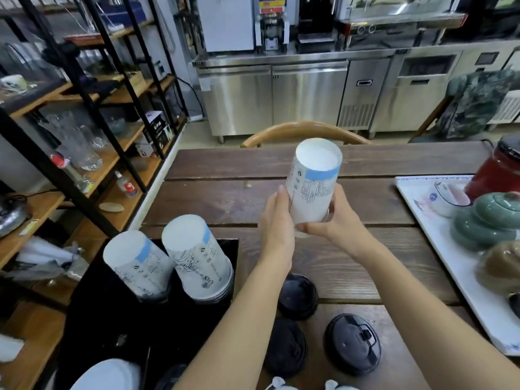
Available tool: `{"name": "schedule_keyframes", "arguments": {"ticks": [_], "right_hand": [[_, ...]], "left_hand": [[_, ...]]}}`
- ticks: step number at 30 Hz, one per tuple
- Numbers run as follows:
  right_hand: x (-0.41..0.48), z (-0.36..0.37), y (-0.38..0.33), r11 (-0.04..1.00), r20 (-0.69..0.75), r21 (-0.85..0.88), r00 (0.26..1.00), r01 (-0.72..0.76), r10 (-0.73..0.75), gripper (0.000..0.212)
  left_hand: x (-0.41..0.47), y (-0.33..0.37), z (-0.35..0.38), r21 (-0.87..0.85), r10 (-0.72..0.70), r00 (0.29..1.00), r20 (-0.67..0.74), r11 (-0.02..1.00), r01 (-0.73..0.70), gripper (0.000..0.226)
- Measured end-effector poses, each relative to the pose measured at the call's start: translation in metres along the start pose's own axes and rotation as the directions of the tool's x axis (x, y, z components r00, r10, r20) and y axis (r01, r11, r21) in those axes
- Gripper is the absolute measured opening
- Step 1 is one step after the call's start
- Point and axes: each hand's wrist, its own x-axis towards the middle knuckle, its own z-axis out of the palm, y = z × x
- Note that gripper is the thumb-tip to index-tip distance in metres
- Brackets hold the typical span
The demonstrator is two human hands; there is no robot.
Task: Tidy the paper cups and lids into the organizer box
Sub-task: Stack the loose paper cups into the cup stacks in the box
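Both hands hold one upside-down white paper cup (312,178) with blue print above the middle of the wooden table (213,201). My left hand (277,220) grips its left side, my right hand (334,218) wraps its lower right. The black organizer box (157,319) sits at the table's near-left corner. Two stacks of inverted cups stand in it, one on the left (135,260) and one beside it (197,257). Three black lids lie on the table: one (297,295) under my left forearm, one (285,349) nearer, one (353,343) to the right.
A white tray (439,249) at the right carries a bowl, green ceramic jars (489,220) and a red canister (498,170). A wooden chair back (304,130) stands past the far table edge. Shelves with glassware (81,153) line the left. Another white cup (109,375) shows at the bottom edge.
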Motion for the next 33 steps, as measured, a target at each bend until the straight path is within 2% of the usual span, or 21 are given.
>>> {"name": "schedule_keyframes", "arguments": {"ticks": [4, 6, 11, 13, 15, 17, 21, 25, 27, 30, 33], "right_hand": [[-0.015, -0.01, -0.059, 0.987, -0.028, -0.011, 0.987, 0.16, -0.16, 0.083], [-0.022, -0.007, -0.092, 0.973, 0.003, -0.026, 0.974, 0.228, -0.228, 0.084], [-0.028, 0.028, -0.149, 0.936, 0.124, -0.087, 0.936, 0.342, -0.331, 0.096], [-0.028, 0.051, -0.166, 0.923, 0.166, -0.087, 0.919, 0.374, -0.356, 0.098], [-0.028, 0.076, -0.178, 0.913, 0.206, -0.102, 0.906, 0.396, -0.37, 0.097], [-0.029, 0.101, -0.186, 0.906, 0.253, -0.119, 0.895, 0.405, -0.367, 0.092], [-0.032, 0.148, -0.19, 0.915, 0.377, -0.117, 0.87, 0.386, -0.318, 0.088], [-0.024, 0.181, -0.181, 0.928, 0.487, -0.163, 0.846, 0.335, -0.219, 0.096], [-0.018, 0.19, -0.177, 0.935, 0.546, -0.176, 0.821, 0.307, -0.167, 0.1], [-0.007, 0.195, -0.174, 0.935, 0.599, -0.228, 0.796, 0.273, -0.087, 0.096], [0.005, 0.196, -0.169, 0.917, 0.626, -0.296, 0.78, 0.268, -0.025, 0.09]], "left_hand": [[-0.028, 0.048, -0.011, 0.029, 0.192, 0.981, 0.004, 0.981, -0.192, 0.029], [-0.046, 0.073, -0.026, 0.026, 0.256, 0.966, -0.022, 0.966, -0.255, 0.032], [-0.08, 0.113, -0.082, 0.096, 0.371, 0.924, -0.093, 0.927, -0.363, 0.058], [-0.09, 0.123, -0.108, 0.124, 0.393, 0.909, -0.137, 0.917, -0.378, 0.059], [-0.097, 0.129, -0.134, 0.114, 0.401, 0.898, -0.181, 0.915, -0.386, 0.049], [-0.099, 0.128, -0.161, 0.054, 0.372, 0.903, -0.216, 0.928, -0.37, 0.039], [-0.093, 0.115, -0.207, 0.015, 0.265, 0.918, -0.294, 0.962, -0.273, 0.052], [-0.085, 0.097, -0.232, -0.001, 0.205, 0.91, -0.36, 0.975, -0.22, 0.035], [-0.082, 0.09, -0.237, -0.016, 0.182, 0.915, -0.36, 0.979, -0.201, 0.03], [-0.073, 0.08, -0.241, -0.045, 0.131, 0.933, -0.336, 0.987, -0.154, 0.037], [-0.065, 0.07, -0.238, -0.041, 0.125, 0.946, -0.299, 0.989, -0.144, 0.026]]}}
